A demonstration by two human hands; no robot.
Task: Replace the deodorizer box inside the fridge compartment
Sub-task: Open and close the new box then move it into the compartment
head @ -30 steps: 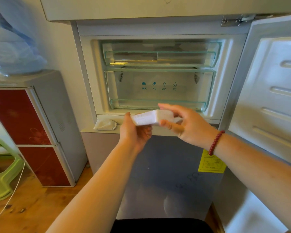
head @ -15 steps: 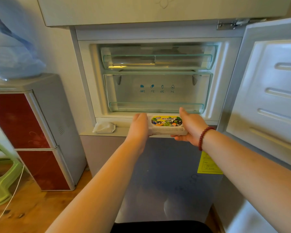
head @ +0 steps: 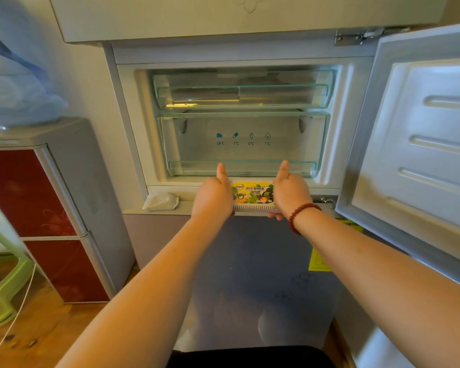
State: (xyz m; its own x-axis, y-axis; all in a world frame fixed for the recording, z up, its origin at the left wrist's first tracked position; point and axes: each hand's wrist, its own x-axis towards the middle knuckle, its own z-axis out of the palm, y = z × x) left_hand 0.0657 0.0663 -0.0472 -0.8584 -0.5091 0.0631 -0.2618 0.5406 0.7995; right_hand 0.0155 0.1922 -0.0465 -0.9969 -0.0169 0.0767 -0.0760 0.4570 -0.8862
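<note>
A flat white deodorizer box (head: 252,195) with a colourful label on top is held level just below the front of the open fridge compartment (head: 243,120). My left hand (head: 214,193) grips its left end and my right hand (head: 290,191) grips its right end, thumbs pointing up. The box sits at the compartment's lower sill, in front of the lower clear drawer (head: 243,144). Above that drawer is a second clear drawer (head: 243,88). Both drawers look empty.
The compartment door (head: 422,144) stands open at the right. A crumpled white wipe (head: 161,201) lies on the ledge left of the box. A small red-fronted fridge (head: 45,208) stands at the left, with a green plastic stool (head: 0,277) beside it.
The box was turned label side up and carried forward to the compartment's sill. Both hands shifted to grip its ends, thumbs up.
</note>
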